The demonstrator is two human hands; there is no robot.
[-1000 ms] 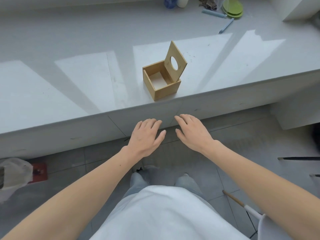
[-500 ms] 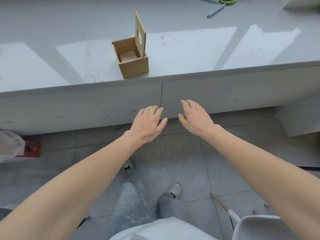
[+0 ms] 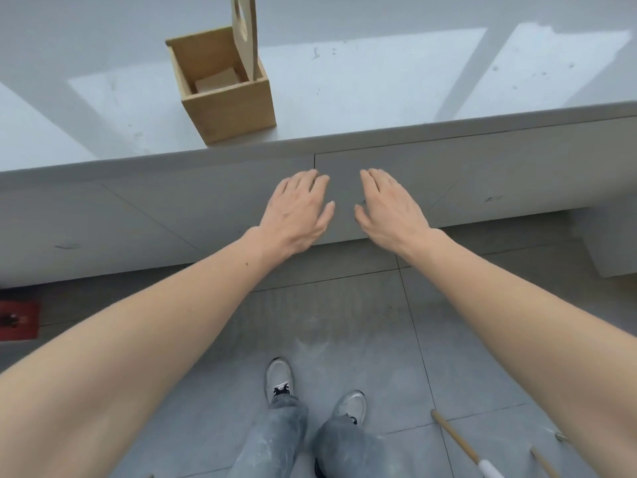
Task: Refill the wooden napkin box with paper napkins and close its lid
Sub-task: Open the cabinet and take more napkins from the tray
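**Wooden napkin box** [image 3: 228,101]: stands on the bench [image 3: 379,81] at 11 o'clock from the hands, its near corner just short of the bench's front edge. Open at the top.

**Lid** [image 3: 245,36]: raised upright at the box's 3 o'clock side, seen nearly edge-on. Its upper part is cut off by the top of the frame, and its round hole shows only in part.

**Box contents**: a pale flat piece [image 3: 218,82] lies at the bottom, half hidden by the near wall. What it is cannot be told.

**Bench surface**: bare, sunlit and lightly speckled from the box toward 3 o'clock. A shorter bare stretch runs toward 9 o'clock.

**Left hand** [image 3: 298,210] and **right hand** [image 3: 391,208]: palms down, fingers straight and close together, holding nothing. They lie side by side with a narrow gap, below the bench edge and before its front panel [image 3: 499,181]. Whether the fingertips touch the panel cannot be told.

**Floor** [image 3: 344,315]: grey tile at 6 o'clock, with two shoes [image 3: 279,376].

**Red object** [image 3: 17,320]: at 8 o'clock, cut off by the frame.

**Wooden stick** [image 3: 455,438]: at 5 o'clock, running out of frame.
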